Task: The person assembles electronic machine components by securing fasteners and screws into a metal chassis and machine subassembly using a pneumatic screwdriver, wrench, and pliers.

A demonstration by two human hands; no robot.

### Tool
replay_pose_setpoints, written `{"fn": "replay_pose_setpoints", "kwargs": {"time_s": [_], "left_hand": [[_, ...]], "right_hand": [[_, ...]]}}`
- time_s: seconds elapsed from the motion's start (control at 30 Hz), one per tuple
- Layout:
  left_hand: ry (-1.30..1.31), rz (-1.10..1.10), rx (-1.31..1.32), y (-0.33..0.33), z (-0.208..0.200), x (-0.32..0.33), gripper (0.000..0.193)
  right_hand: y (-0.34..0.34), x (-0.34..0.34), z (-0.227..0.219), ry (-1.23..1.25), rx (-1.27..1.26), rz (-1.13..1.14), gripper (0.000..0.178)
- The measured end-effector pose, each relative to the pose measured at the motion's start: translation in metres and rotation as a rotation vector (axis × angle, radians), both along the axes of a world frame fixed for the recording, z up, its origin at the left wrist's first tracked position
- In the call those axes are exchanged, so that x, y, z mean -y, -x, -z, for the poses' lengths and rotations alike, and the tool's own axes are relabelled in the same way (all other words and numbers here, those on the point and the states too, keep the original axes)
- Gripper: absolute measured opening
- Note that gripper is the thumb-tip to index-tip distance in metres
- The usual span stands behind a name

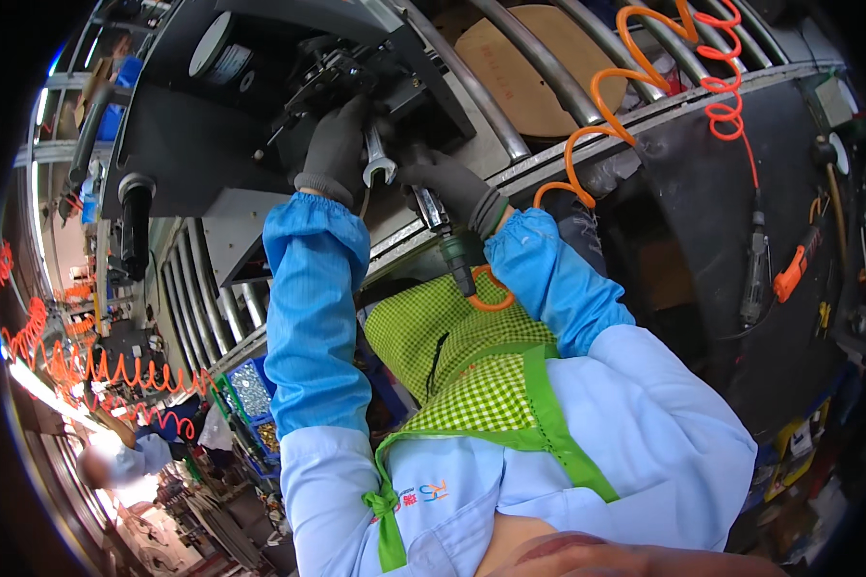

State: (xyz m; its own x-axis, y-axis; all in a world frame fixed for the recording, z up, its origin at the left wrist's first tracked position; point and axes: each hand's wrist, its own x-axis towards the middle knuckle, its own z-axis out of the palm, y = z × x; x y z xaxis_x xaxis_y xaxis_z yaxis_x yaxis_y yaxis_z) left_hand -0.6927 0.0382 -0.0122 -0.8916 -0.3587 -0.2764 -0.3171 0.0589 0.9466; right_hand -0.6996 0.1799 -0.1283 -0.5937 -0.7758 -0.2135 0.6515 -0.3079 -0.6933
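Note:
My left hand [335,144], in a grey glove, is closed around an open-end wrench [377,159] whose jaw points back toward me. Its fingers reach into a black metal machine [188,144], against a dark mechanism [332,77] inside the housing. To the right, my right hand [452,185], gloved too, grips an air ratchet [455,255] by its metal neck. An orange hose [492,290] runs from the ratchet's lower end. The ratchet's head and the far end of the wrench are hidden by my hands and the dark parts.
The machine rests on a roller conveyor [539,62] with a brown cardboard piece [524,72] on it. Coiled orange [597,106] and red [726,82] hoses hang at the right. A pneumatic driver [757,269] and an orange-handled tool [797,262] are on the dark mat. A black handle [137,226] sticks out at left. Another person [125,460] is far left.

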Motion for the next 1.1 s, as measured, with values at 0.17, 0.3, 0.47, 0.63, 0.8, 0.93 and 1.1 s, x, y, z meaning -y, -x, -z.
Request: {"fn": "replay_pose_setpoints", "kwargs": {"time_s": [0.17,0.3,0.47,0.63,0.8,0.93,1.1], "left_hand": [[0.097,0.034,0.011,0.003,0.002,-0.003,0.031],[0.2,0.028,-0.037,-0.003,-0.002,-0.007,0.032],[0.135,0.038,0.049,-0.006,-0.018,-0.016,0.031],[-0.006,-0.068,0.01,-0.004,-0.01,-0.012,0.027],[0.023,0.039,0.095,-0.001,-0.015,-0.011,0.021],[0.171,0.087,0.039,-0.005,-0.008,-0.003,0.026],[0.338,0.144,-0.11,0.0,0.007,0.006,0.03]], "right_hand": [[-0.002,-0.001,-0.006,-0.04,-0.055,-0.042,0.022],[-0.003,-0.005,-0.004,-0.054,-0.096,-0.081,0.024],[0.0,-0.007,-0.013,0.001,0.03,-0.063,0.019],[-0.008,-0.005,-0.014,-0.018,0.024,-0.032,0.021],[-0.001,-0.007,-0.012,-0.047,-0.004,-0.052,0.022],[-0.005,-0.006,-0.013,-0.062,-0.02,-0.07,0.025],[-0.002,-0.011,-0.014,-0.122,-0.051,-0.107,0.027]]}}
